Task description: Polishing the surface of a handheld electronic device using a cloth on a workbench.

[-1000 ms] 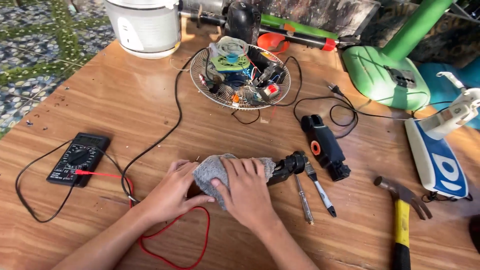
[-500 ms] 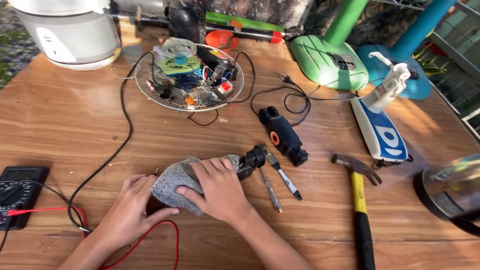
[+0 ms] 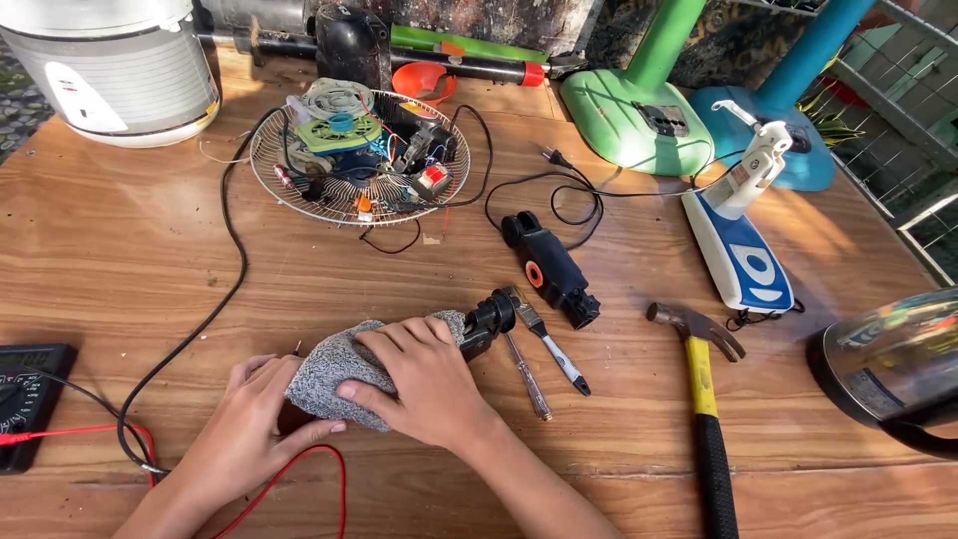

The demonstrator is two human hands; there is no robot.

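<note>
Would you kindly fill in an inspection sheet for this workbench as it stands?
Surface: wooden table, sunlit.
Job's things: grey cloth wrapped over a black part.
Clutter: fan grille full of parts, two screwdrivers, hammer, black tool, multimeter, white cooker, kettle.
Grippers: left hand steadies the cloth's near end; right hand presses on top.
Cables: black cord loops across; red lead near the left hand.
Surroundings: green fan base, blue fan base, wire fence.
</note>
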